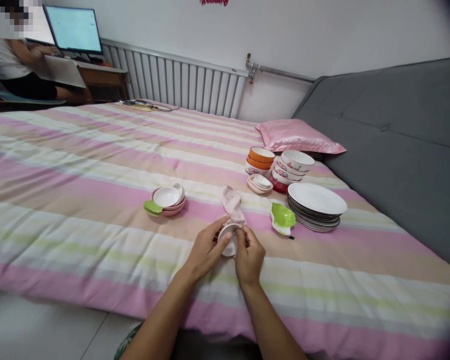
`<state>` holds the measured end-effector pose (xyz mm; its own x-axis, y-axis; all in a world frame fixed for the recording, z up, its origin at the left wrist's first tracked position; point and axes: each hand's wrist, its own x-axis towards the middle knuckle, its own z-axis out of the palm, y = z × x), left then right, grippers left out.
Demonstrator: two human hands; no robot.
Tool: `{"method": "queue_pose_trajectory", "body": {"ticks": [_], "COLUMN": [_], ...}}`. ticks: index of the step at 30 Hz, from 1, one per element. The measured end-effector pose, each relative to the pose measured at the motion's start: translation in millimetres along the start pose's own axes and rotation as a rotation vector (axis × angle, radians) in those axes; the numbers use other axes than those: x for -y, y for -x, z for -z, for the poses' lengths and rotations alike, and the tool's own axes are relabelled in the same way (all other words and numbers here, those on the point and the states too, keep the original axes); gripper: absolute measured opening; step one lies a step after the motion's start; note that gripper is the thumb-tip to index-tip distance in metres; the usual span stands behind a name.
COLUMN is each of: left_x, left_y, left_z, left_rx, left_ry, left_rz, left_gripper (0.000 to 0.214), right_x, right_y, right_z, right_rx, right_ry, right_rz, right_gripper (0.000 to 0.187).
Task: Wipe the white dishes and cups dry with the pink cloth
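A small white dish is tilted up between my two hands. My left hand grips its left side, with the thumb over the rim. My right hand is closed at the dish's right edge, fingers bent at the rim. Just beyond my fingers lies a crumpled pale pink cloth, its near end reaching behind the dish; I cannot tell whether a hand pinches it. To the right rests a green and white leaf-shaped dish. On the left, a small stack of pink and white dishes has a green leaf-shaped piece at its side.
Stacked plates, patterned bowls, orange bowls and small dishes stand to the right on the striped bed. Behind them are a pink pillow and grey headboard. A person sits near a monitor.
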<state>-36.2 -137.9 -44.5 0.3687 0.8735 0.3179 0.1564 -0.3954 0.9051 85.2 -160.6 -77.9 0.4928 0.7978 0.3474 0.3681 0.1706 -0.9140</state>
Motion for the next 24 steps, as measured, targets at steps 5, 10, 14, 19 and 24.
{"method": "queue_pose_trajectory", "body": {"ticks": [5,10,14,19,24], "left_x": [3.0,3.6,3.3,4.8,1.7], "left_y": [-1.0,-2.5,-3.4,-4.1,-3.4], "left_z": [-8.1,-11.1,-11.6,-10.4,-3.8], "left_rx": [0.047,0.049,0.079,0.093,0.122], "left_ry": [0.159,0.216,0.246,0.296,0.336], "left_rz": [0.063,0.055,0.062,0.076,0.115], "left_gripper": [0.051,0.053,0.057,0.057,0.057], "right_x": [-10.8,-15.0,-16.4,-13.9,-9.1], "right_y": [-8.0,-9.9,-10.3,-9.3,-7.6], "right_z": [-0.9,-2.1,-3.0,-2.0,-1.3], "right_rx": [-0.106,-0.132,-0.146,-0.127,-0.113], "right_ry": [-0.189,-0.254,-0.265,-0.248,-0.220], "right_rz": [-0.237,-0.281,-0.277,-0.254,-0.219], "right_gripper": [0.040,0.041,0.042,0.041,0.040]}}
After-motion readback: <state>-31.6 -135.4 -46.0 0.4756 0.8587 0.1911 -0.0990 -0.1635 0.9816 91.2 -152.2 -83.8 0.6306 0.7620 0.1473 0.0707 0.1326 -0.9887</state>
